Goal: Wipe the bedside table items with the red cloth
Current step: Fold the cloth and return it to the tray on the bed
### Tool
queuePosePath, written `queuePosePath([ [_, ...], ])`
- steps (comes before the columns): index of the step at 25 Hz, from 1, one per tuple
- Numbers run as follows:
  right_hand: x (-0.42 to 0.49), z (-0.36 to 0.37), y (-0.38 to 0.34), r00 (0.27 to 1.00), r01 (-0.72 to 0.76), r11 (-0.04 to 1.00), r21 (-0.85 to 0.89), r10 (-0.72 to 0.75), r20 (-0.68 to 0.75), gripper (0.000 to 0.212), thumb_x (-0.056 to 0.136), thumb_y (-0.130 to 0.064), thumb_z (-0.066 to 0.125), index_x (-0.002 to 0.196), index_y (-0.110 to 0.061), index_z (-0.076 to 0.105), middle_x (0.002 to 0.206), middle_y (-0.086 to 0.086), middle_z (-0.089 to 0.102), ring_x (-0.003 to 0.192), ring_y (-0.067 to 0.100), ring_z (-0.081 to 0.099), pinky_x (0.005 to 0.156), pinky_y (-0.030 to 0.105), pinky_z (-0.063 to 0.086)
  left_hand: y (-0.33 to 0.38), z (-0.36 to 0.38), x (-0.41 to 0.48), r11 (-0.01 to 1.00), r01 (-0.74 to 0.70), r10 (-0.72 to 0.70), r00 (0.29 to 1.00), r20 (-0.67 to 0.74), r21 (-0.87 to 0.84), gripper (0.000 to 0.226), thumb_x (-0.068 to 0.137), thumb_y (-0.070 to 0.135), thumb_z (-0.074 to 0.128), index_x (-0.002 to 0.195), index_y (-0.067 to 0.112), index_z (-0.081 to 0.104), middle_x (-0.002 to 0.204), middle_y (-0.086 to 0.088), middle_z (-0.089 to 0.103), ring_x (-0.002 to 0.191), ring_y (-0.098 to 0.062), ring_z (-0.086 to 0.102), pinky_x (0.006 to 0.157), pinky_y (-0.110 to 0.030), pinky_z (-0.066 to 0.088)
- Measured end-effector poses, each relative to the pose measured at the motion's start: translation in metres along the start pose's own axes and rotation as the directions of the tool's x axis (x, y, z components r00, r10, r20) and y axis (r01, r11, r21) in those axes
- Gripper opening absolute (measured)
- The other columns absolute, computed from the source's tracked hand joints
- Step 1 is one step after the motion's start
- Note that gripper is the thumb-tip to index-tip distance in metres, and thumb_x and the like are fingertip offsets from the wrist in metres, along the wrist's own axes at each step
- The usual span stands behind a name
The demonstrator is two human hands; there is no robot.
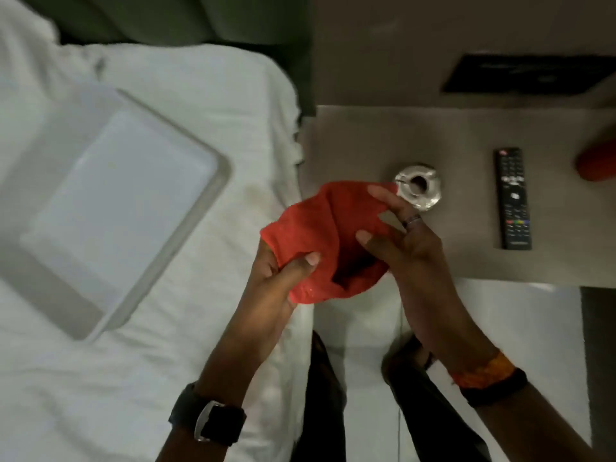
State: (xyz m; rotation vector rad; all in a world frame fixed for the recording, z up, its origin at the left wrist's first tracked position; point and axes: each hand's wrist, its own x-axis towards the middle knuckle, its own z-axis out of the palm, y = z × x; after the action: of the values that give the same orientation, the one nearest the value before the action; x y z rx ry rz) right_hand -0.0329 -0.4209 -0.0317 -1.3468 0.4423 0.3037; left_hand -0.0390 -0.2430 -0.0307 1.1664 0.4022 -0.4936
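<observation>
Right now the bed [150, 345] is taking up the whole left side w/ white sheets, and a big pale tray [213, 195] is lying on it, apparently empty, well apart from the work. Next biggest, the bench [416, 135] is sitting to the right of the bed, grey-brown top, running out past the right edge of view; a dark flat panel [526, 75] is showing above its far side, too blurred to read. Both hands are hovering over the bench's near-left corner, holding the red cloth [328, 235] bunched between them: the left hand [276, 278] is pinching the cloth's lower-left fold btwn thumb and fingers, and the right hand [400, 235] is gripping the upper-right part, fingers curled round the fabric, one finger sticking out toward the far side. So the cloth is off the bench surface, not yet touching any item. On the bench, the remote [512, 198] is lying further right, long axis running near-to-far, roughly parallel to the bench's side edge, apart from everything else. A red-orange object [600, 161] is poking in at the right edge, mostly cut off, can't tell what it is. Smallest, the shiny round ashtray [418, 186] is sitting just beyond and right of the right hand's fingertips, almost touching the cloth's top corner. Judging by that, the ashtray is the closest item, the right hand is nearer it, and a short reach forward-right looks like all that's needed.
</observation>
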Motion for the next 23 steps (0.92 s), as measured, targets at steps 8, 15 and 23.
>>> queuePosePath([
  [8, -0.023, 0.166, -0.051, 0.969, 0.235, 0.869, -0.436, -0.175, 0.174, 0.03, 0.075, -0.075, 0.061, 0.094, -0.051, 0.064, 0.117, -0.013, 0.065, 0.106, -0.006, 0.062, 0.078, 0.008, 0.049, 0.102, -0.098, -0.07, 0.852, -0.399, 0.495, 0.825, -0.274, 0.338, 0.043, 0.08, 0.021, 0.08, 0.117, 0.023, 0.06, 0.11, 0.005, 0.074, 0.101, -0.015, 0.073, 0.077, -0.026, 0.062],
  [15, -0.024, 0.222, -0.067, 0.876, 0.452, 0.445, -0.773, -0.383, 0.293, 0.055, 0.081, -0.069, 0.055, 0.113, -0.028, 0.07, 0.125, -0.01, 0.066, 0.117, 0.013, 0.058, 0.1, 0.041, 0.05, 0.136, -0.127, -0.088, 0.743, -0.372, 0.613, 0.712, -0.342, 0.557, 0.024, 0.092, 0.017, 0.072, 0.116, 0.017, 0.071, 0.101, 0.014, 0.077, 0.096, 0.001, 0.073, 0.079, -0.01, 0.056],
  [23, -0.024, 0.256, -0.07, 0.633, 0.666, 0.351, -0.658, -0.733, 0.249, 0.013, 0.089, -0.026, 0.072, 0.092, -0.014, 0.076, 0.091, -0.005, 0.077, 0.086, 0.017, 0.068, 0.081, 0.043, 0.055, 0.158, -0.142, -0.081, 0.655, -0.279, 0.688, 0.605, -0.401, 0.702, 0.019, 0.102, 0.024, 0.059, 0.113, 0.014, 0.07, 0.095, -0.007, 0.078, 0.085, -0.011, 0.07, 0.073, -0.021, 0.056],
])
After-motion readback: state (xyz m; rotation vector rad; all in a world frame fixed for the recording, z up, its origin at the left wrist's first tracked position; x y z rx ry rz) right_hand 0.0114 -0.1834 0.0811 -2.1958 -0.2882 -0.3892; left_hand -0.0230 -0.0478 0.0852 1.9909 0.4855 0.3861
